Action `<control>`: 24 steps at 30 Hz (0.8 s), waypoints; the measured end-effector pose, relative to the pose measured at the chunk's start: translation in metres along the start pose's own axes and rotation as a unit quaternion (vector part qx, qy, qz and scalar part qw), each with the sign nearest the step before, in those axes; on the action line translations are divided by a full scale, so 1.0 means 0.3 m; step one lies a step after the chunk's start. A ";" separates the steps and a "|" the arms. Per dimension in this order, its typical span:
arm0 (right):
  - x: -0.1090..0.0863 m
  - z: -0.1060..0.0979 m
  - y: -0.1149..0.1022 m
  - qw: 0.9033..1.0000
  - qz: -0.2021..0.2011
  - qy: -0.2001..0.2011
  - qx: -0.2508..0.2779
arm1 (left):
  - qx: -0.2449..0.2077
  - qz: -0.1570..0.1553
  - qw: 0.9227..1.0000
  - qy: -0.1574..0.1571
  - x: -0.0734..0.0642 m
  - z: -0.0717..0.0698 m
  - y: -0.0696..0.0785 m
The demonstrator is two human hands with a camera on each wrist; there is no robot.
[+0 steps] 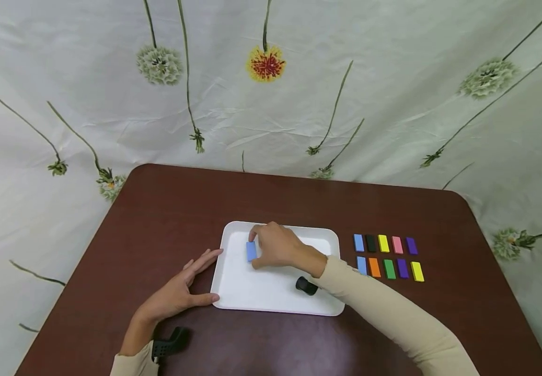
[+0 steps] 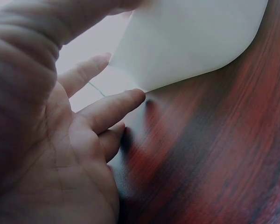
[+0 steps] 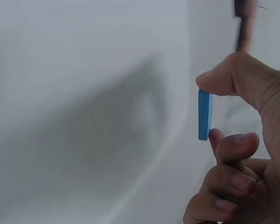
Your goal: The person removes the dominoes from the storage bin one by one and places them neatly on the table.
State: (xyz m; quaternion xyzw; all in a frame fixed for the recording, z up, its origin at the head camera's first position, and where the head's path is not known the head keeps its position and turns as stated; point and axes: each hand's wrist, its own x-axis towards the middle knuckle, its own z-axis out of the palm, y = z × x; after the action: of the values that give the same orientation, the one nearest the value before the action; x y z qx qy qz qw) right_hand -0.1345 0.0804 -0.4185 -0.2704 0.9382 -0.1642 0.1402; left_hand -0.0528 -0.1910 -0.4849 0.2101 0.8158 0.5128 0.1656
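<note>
Over the left part of a white tray (image 1: 261, 292), my right hand (image 1: 277, 244) pinches a blue rectangular block (image 1: 251, 251) by its two ends. In the right wrist view the thumb presses one end of the blue block (image 3: 204, 115) and a fingertip the other, with the remaining fingers curled. Whether the block touches the tray floor, I cannot tell. My left hand (image 1: 176, 292) lies at the tray's left side, thumb and fingers spread, fingertips touching the rim. In the left wrist view the extended fingers of my left hand (image 2: 79, 126) meet the tray's edge (image 2: 191, 76).
Right of the tray, two rows of coloured blocks lie on the dark brown table (image 1: 181, 198): a black block (image 1: 371, 243), an orange block (image 1: 374, 267), a green block (image 1: 389, 269) and several others. My right sleeve (image 1: 383, 303) partly covers one blue block (image 1: 361, 263). Behind the table hangs a flowered cloth (image 1: 223, 104).
</note>
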 end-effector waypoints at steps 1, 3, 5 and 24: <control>-0.032 -0.023 0.021 1.000 -0.004 0.009 0.013 | 0.000 0.000 1.000 0.000 0.001 0.000 0.000; -0.103 -0.072 0.079 0.999 -0.009 0.034 0.040 | 0.003 -0.003 1.000 0.000 0.001 0.000 0.000; -0.182 -0.123 0.158 0.995 -0.007 0.065 0.069 | 0.004 -0.003 1.000 -0.001 0.003 0.001 0.001; -0.792 -0.225 0.926 0.979 0.146 0.128 0.068 | -0.024 0.015 1.000 -0.008 0.012 0.007 -0.010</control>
State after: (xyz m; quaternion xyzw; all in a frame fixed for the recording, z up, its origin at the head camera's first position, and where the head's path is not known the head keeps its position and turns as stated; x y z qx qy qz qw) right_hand -0.0930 0.4498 -0.4224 -0.0972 0.9643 -0.2391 0.0592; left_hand -0.0554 -0.1885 -0.4887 0.2223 0.7987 0.5328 0.1697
